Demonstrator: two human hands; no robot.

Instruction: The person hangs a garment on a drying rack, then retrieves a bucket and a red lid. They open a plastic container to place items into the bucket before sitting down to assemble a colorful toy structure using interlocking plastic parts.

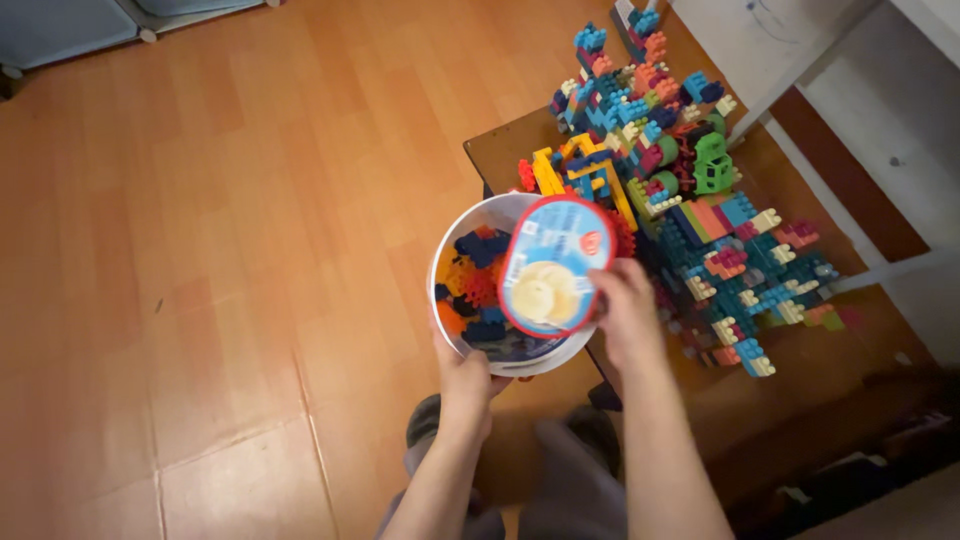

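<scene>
Centre of frame: left hand [462, 375] grips the white tub [447, 262] from below, fingers curled closed around its near rim. Tub holds loose blocks, mostly dark blue, orange and red. Right hand [622, 312] pinches the edge of the round red-rimmed lid [553, 264], tilted over the tub's right half. Upper right: pile of coloured building blocks [672, 190] on the dark bench [505, 150]. Wooden floor [220, 230] at left.

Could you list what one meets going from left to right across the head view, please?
Bare wooden floor → left hand under the white tub of blocks → oval lid → right hand holding it → pile of coloured blocks on the low table.
</scene>
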